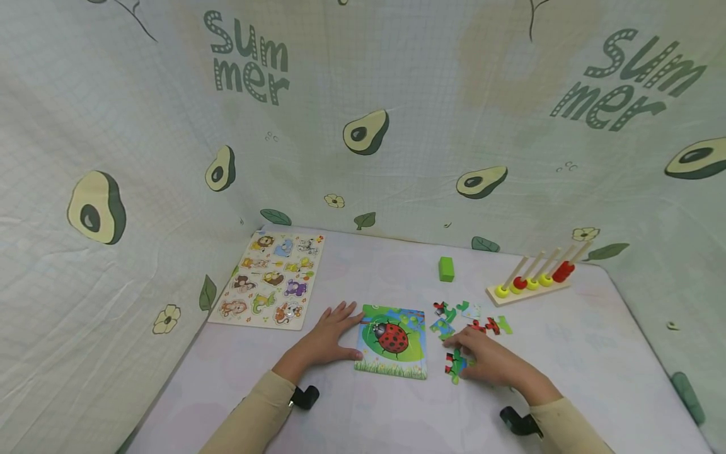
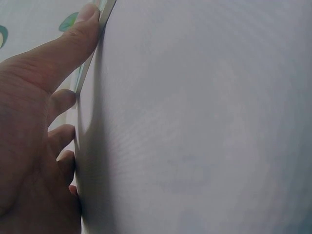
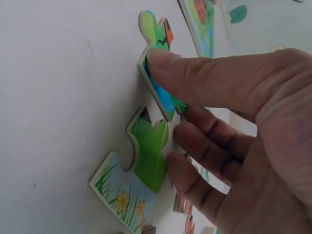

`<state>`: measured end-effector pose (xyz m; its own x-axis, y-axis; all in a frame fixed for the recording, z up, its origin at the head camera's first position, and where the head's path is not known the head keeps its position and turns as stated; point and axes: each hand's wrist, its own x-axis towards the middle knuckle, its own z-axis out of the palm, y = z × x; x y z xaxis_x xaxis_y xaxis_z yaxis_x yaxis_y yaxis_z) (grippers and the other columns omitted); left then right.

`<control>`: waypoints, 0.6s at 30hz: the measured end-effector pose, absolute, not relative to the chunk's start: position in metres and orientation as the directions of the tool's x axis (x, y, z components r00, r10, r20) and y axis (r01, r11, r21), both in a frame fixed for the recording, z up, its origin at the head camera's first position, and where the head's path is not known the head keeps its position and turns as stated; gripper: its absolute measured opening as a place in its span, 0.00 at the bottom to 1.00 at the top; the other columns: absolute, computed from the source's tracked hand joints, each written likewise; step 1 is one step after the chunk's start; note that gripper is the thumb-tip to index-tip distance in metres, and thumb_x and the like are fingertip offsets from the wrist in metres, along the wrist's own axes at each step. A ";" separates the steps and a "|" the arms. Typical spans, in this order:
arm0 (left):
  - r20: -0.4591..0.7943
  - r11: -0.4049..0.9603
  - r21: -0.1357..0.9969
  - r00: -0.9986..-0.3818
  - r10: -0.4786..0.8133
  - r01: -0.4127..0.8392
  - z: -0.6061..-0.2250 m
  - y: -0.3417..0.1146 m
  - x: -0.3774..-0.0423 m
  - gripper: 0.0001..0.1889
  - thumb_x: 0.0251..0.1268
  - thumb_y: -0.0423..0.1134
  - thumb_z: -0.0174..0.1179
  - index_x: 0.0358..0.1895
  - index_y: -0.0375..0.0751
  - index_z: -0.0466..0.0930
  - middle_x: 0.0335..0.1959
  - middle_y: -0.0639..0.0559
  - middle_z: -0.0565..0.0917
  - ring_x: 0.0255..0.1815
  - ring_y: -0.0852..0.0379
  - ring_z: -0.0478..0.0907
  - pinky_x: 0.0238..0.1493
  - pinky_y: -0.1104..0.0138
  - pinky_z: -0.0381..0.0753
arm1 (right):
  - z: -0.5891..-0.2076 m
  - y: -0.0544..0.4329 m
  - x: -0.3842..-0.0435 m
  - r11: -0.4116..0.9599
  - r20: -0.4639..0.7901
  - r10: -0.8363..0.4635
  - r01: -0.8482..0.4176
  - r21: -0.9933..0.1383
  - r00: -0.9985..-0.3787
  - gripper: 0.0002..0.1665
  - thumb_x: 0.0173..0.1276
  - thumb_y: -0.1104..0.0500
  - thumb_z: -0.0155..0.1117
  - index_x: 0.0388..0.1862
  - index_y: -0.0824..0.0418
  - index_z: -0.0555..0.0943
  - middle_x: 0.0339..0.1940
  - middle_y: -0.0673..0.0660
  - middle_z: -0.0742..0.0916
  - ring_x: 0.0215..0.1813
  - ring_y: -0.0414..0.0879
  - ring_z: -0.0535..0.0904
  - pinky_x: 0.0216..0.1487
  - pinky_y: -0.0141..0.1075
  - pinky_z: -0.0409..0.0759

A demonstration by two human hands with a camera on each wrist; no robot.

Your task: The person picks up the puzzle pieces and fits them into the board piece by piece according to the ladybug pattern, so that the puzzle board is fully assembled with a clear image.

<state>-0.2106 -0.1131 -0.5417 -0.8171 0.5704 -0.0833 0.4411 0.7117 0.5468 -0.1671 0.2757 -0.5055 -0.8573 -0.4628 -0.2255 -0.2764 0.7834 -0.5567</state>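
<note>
A square ladybug puzzle board [image 1: 391,340] lies on the table between the two hands. My left hand [image 1: 329,337] rests at its left side with fingers spread, the thumb touching the board's edge in the left wrist view. Right of the board, my right hand [image 1: 490,359] pinches a blue and green puzzle piece [image 3: 158,83] with the thumb on its face; the fingertips behind are partly hidden. Another puzzle piece [image 3: 129,180], with grass and flowers, lies beside the fingers. Several loose puzzle pieces [image 1: 445,328] are scattered just beyond that hand.
A wooden animal puzzle board [image 1: 269,280] lies at the back left. Behind the loose pieces stands a green block [image 1: 446,269]. A peg stacker [image 1: 527,293] with yellow and red beads is at the back right. Printed cloth [image 1: 420,75] hangs around the table.
</note>
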 end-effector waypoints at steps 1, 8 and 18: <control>-0.085 0.712 0.546 -0.817 0.570 0.440 -0.542 -0.113 -0.211 0.49 0.56 0.64 0.70 0.79 0.51 0.62 0.83 0.47 0.53 0.84 0.44 0.42 0.81 0.46 0.38 | -0.506 0.275 -0.167 0.783 -0.224 -0.462 -0.276 -0.557 -0.858 0.30 0.56 0.60 0.81 0.58 0.54 0.82 0.50 0.47 0.80 0.51 0.44 0.76 0.53 0.44 0.81; -0.086 0.713 0.543 -0.816 0.572 0.443 -0.546 -0.114 -0.214 0.49 0.56 0.65 0.69 0.80 0.52 0.62 0.83 0.49 0.52 0.84 0.45 0.41 0.81 0.47 0.38 | -0.506 0.273 -0.169 0.791 -0.228 -0.436 -0.251 -0.557 -0.870 0.25 0.55 0.61 0.82 0.51 0.53 0.83 0.47 0.47 0.79 0.50 0.43 0.76 0.53 0.42 0.81; -0.091 0.715 0.541 -0.815 0.572 0.442 -0.546 -0.115 -0.213 0.49 0.57 0.66 0.69 0.80 0.53 0.62 0.83 0.49 0.52 0.84 0.46 0.41 0.81 0.47 0.38 | -0.507 0.272 -0.171 0.780 -0.226 -0.418 -0.221 -0.585 -0.880 0.21 0.56 0.64 0.80 0.45 0.53 0.81 0.42 0.47 0.76 0.42 0.44 0.72 0.39 0.33 0.75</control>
